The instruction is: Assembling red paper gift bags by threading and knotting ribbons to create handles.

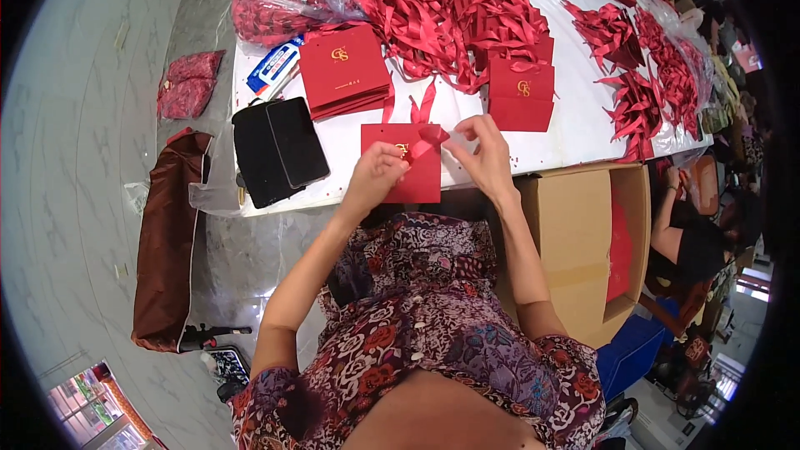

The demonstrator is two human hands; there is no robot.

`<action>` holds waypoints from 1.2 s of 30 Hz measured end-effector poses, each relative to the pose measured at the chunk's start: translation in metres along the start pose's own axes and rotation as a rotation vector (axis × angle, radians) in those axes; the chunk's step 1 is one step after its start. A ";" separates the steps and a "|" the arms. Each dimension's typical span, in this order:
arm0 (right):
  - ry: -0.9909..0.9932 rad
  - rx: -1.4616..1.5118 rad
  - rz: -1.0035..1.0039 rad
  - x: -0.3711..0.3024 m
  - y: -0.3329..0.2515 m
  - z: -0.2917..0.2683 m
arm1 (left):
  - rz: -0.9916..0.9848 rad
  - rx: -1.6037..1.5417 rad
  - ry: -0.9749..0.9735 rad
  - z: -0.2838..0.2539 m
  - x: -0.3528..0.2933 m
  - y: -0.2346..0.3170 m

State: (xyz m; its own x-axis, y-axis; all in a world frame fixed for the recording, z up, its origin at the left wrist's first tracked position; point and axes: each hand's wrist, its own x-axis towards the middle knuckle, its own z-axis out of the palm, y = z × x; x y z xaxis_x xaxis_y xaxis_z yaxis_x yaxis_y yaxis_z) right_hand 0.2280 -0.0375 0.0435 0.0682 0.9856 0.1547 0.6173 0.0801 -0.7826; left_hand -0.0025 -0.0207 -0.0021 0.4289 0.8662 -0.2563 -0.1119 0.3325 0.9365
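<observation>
A flat red paper bag [423, 185] with a gold emblem lies at the table's near edge, in front of my body. My left hand [382, 170] rests over its left part, fingers curled and pinched on a red ribbon [427, 143] near the emblem. The ribbon slants up and right from there to the fingertips of my right hand [485, 155], where thumb and forefinger meet its other part. My left fingers partly hide the emblem. Just behind the bag, another ribbon piece [423, 103] lies on the white table [333, 137].
Red bags are stacked at the left [346, 71] and right [521, 93], before a large ribbon heap [442, 12]. A black phone case [282, 150] lies left. An open cardboard box [575, 242] stands by my right arm. Other people work at far right.
</observation>
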 end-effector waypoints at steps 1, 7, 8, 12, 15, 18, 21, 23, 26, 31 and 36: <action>0.063 -0.026 -0.205 -0.002 -0.010 0.000 | -0.026 -0.021 0.010 -0.004 0.003 0.002; -0.083 -0.003 -0.569 -0.009 -0.025 0.036 | -0.146 -0.280 -0.006 0.000 0.008 0.012; -0.080 -0.008 -0.573 -0.009 -0.025 0.039 | -0.145 -0.280 -0.005 -0.001 0.008 0.009; -0.067 0.024 -0.560 -0.014 -0.017 0.053 | -0.050 -0.253 -0.028 -0.009 0.007 -0.002; -0.105 0.082 -0.454 -0.019 -0.017 0.058 | -0.005 -0.191 -0.005 -0.007 0.005 -0.001; -0.117 0.187 -0.299 -0.021 -0.020 0.061 | 0.110 -0.089 0.076 0.003 0.003 -0.005; -0.174 0.193 -0.242 -0.021 -0.020 0.063 | 0.238 0.166 0.182 0.004 0.002 -0.004; -0.167 0.198 -0.226 -0.021 -0.022 0.065 | 0.276 0.360 0.231 0.003 0.003 -0.001; -0.149 0.173 -0.240 -0.020 -0.022 0.067 | 0.344 0.466 0.282 -0.001 0.005 0.005; -0.062 0.015 -0.280 -0.008 -0.019 0.066 | 0.586 0.984 0.374 -0.022 0.014 0.018; -0.058 -0.117 -0.181 0.005 -0.015 0.080 | 0.522 1.123 0.272 -0.033 0.026 0.014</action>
State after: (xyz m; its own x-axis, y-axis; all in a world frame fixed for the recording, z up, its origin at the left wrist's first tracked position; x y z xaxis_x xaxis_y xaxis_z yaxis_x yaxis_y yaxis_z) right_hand 0.1569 -0.0222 0.0077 -0.0955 0.9639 0.2485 0.7022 0.2421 -0.6696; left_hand -0.0222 0.0185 -0.0037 0.3508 0.8911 0.2880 0.6650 -0.4536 0.5933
